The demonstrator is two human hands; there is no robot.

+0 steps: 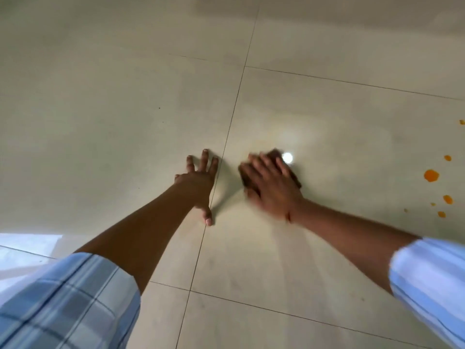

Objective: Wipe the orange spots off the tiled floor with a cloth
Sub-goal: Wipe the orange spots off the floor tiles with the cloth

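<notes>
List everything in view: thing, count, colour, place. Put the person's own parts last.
tiled floor: one, glossy beige with thin dark grout lines, fills the view
orange spots: at least five, orange, clustered at the right edge, clear of the cloth
cloth: one, dark brown, flat on the floor under the right hand, mostly covered
light reflection: one, white, on the tile just beyond the cloth
bright patch: one, pale bluish white, lower left edge; what it is cannot be told
sleeves: two, light blue check, rolled up, bottom corners
left hand: one, fingers spread, pressed flat on the bare floor
right hand: one, motion-blurred, pressed flat on the cloth
</notes>
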